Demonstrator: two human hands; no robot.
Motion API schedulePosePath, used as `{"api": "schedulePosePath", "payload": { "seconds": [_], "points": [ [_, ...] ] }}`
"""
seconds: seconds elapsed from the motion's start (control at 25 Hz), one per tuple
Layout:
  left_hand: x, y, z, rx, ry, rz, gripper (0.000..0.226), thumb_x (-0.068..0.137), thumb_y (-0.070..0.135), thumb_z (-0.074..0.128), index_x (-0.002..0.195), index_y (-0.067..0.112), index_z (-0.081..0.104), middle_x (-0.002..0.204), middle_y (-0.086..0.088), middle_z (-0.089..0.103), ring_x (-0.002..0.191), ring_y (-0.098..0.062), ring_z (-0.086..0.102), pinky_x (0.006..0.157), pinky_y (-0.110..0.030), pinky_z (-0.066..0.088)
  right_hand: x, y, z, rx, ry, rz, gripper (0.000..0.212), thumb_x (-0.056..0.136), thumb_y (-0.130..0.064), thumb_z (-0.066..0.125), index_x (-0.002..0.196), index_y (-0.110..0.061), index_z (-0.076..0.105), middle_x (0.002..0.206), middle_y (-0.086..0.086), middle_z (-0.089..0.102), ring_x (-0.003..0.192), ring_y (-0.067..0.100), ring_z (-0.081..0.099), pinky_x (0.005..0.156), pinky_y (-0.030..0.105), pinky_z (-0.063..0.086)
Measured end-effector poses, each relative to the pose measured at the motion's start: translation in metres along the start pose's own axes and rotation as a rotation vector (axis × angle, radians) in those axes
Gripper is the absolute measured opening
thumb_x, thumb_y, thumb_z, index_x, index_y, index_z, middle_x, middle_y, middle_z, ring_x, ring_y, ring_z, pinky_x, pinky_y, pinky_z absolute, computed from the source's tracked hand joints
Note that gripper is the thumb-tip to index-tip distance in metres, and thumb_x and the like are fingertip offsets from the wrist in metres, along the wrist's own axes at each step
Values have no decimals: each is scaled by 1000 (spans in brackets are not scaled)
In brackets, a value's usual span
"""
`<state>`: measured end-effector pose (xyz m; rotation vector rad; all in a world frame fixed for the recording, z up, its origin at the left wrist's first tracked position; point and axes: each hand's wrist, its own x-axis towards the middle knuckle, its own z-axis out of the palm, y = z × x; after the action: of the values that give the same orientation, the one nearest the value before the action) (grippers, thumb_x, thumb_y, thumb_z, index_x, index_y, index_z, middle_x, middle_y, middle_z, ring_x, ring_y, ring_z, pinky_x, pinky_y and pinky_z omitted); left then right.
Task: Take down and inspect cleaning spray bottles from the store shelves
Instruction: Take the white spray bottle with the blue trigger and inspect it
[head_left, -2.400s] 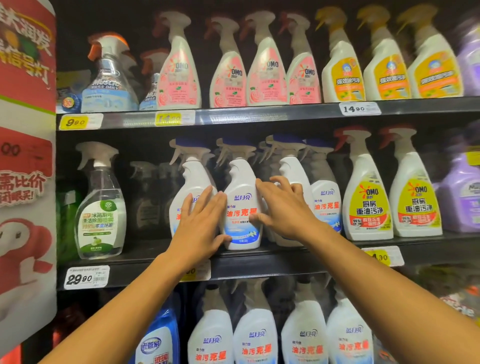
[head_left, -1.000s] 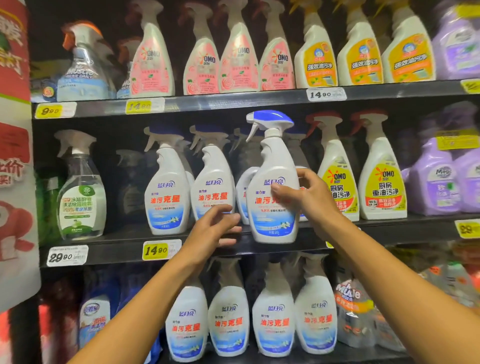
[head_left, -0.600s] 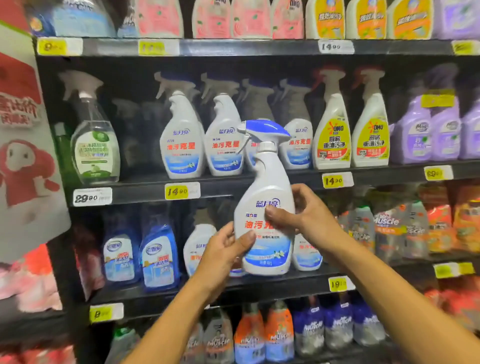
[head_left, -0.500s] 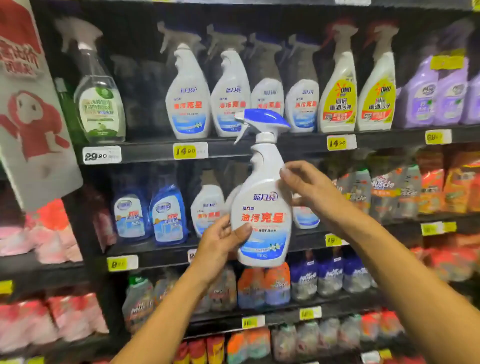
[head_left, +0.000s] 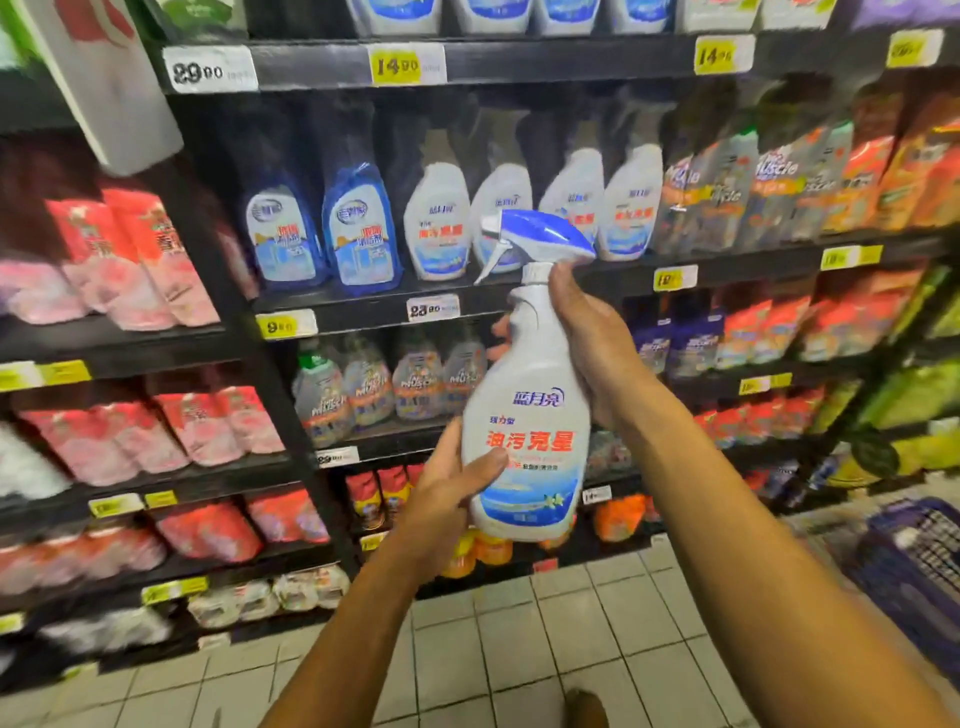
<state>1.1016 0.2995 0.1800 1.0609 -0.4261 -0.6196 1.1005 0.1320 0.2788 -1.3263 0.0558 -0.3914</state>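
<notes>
A white spray bottle (head_left: 530, 415) with a blue trigger head and a red-lettered label is held upright in front of the shelves, its label facing me. My right hand (head_left: 597, 343) grips its neck and shoulder from the right, fingers wrapped behind it. My left hand (head_left: 447, 493) holds the lower left side, thumb pressed on the label. Matching white bottles (head_left: 628, 208) stand in a row on a shelf behind the trigger head.
Black shelves (head_left: 363, 312) carry blue bottles (head_left: 358, 234), red refill pouches (head_left: 130, 260) at the left and orange and purple packs (head_left: 857, 176) at the right. A dark blue basket (head_left: 919, 561) sits low at the right. White floor tiles (head_left: 519, 649) lie below.
Both hands took the white spray bottle off the shelf and brought it down toward me. My right hand shifted from the body up to the neck. The view tilted down to the floor.
</notes>
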Motion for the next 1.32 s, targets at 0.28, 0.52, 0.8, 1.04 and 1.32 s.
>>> {"api": "schedulePosePath", "payload": {
  "seconds": [0.28,0.52,0.8,1.04,1.32],
  "points": [
    [-41,-21,-7,2,96,-126,59,73,48,72,122,18,63,115,-13,72,105,-31,70,75,-37,59,-31,28,9,20,-117,76,34,95,-49,54,94,-26,78,93,10,77,81,22,73,72,38,61],
    [-53,-18,-7,32,168,-98,37,71,50,70,103,31,76,108,-10,75,98,-29,73,69,-34,60,-37,40,1,154,-141,134,31,95,-43,55,108,-23,75,109,15,74,93,27,73,81,40,60],
    [-40,-20,12,192,200,-48,53,72,52,67,116,23,64,108,-5,75,99,-27,72,69,-31,60,-35,38,-14,255,-109,146,30,90,-37,57,105,-19,75,105,17,75,86,30,74,70,38,60],
    [-31,-26,22,319,227,-1,57,70,55,67,118,24,60,105,2,75,96,-22,73,68,-28,59,-33,39,-32,174,-61,148,39,88,-45,59,117,-20,69,115,16,72,103,35,69,91,49,55],
    [-10,-41,45,833,411,230,35,79,63,57,111,69,44,100,34,61,94,4,63,68,-18,57,-31,19,-39,-119,-6,62,53,68,-77,65,105,-39,70,102,-15,74,94,-2,69,74,18,55]
  ]
}}
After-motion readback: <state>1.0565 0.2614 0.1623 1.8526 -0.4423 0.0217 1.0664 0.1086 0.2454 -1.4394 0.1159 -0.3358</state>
